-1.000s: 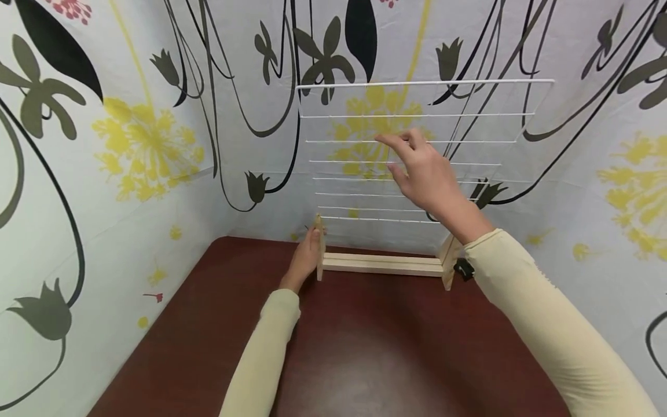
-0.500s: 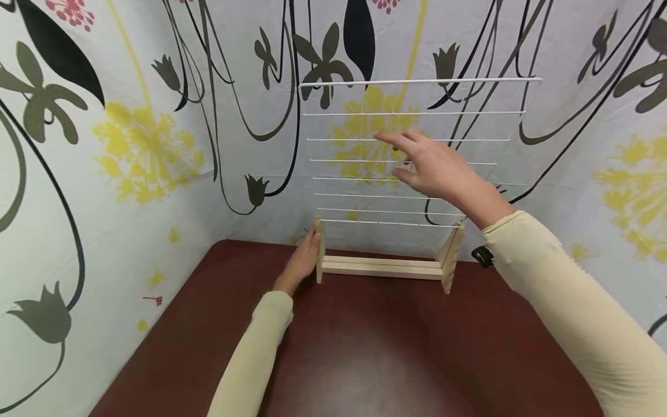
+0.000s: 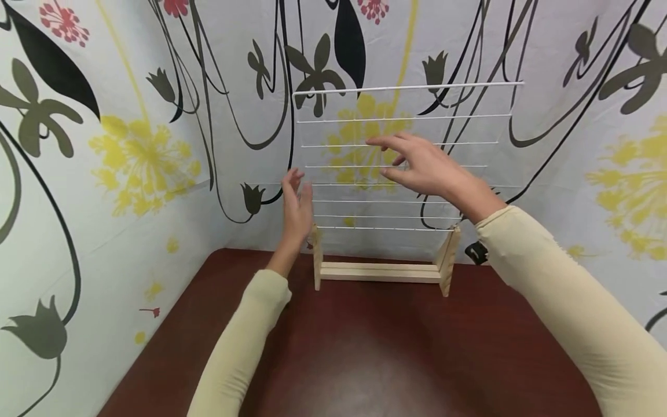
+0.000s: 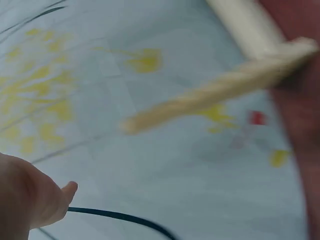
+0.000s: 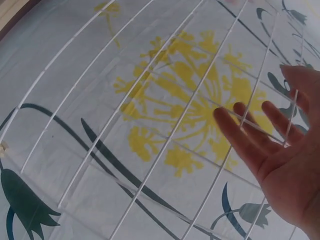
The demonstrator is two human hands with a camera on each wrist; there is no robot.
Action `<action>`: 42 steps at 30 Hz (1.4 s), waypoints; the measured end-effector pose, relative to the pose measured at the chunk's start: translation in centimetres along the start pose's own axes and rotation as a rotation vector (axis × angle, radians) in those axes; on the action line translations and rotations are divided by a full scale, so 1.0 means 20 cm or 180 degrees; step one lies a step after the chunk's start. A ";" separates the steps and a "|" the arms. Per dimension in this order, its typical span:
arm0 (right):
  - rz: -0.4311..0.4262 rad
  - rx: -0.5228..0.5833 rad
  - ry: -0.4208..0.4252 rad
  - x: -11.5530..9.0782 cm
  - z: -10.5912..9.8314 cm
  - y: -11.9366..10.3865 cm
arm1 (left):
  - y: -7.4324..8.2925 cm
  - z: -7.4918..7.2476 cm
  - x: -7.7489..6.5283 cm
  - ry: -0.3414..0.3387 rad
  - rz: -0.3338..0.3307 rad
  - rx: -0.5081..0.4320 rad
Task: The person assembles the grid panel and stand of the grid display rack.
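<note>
A white wire rack (image 3: 409, 87) stands upright in a pale wooden stand (image 3: 380, 272) at the back of the table. Beside the rack's lower left side, my left hand (image 3: 298, 208) is raised with its fingers pointing up and holds nothing. In the left wrist view that hand (image 4: 35, 195) is apart from the stand's blurred wooden upright (image 4: 210, 95). My right hand (image 3: 419, 165) is at the middle of the rack, fingers stretched to the left. Seen from the right wrist, thin wires cross the spread fingers of this hand (image 5: 280, 165), which grips nothing.
The dark red tabletop (image 3: 365, 353) spreads out in front of the stand. Light walls with a flower pattern (image 3: 143, 162) rise close behind the rack and along the left side. A small black device (image 3: 476, 253) shows beneath the right sleeve.
My left hand has let go of the stand's left upright and risen above it. The right hand has opened its fingers, staying at the wires. The rack's top bar has shifted a little leftward.
</note>
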State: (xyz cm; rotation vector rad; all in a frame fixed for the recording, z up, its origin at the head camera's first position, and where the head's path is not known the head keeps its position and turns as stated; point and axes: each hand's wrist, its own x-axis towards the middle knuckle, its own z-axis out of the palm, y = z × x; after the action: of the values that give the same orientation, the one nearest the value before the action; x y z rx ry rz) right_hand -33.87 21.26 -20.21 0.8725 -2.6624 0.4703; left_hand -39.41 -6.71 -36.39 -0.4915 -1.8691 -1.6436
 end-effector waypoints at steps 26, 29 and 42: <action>-0.0247 -0.0165 0.0015 -0.06 0.03 0.05 | 0.59 0.06 0.52 -0.0163 -0.0195 -0.0837; -0.0247 -0.0156 0.0061 -0.08 0.04 0.05 | 0.62 0.05 0.52 -0.0199 -0.0311 -0.0868; -0.0817 -0.0469 0.1229 -0.23 0.11 0.20 | 0.64 0.09 0.53 0.0040 -0.0298 -0.1215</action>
State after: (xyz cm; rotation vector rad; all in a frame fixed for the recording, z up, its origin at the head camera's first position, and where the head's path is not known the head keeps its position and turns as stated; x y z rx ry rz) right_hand -33.03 25.80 -24.74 0.9519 -2.1702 0.3352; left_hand -39.68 -4.02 -20.03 -0.5529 -1.5914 -2.0742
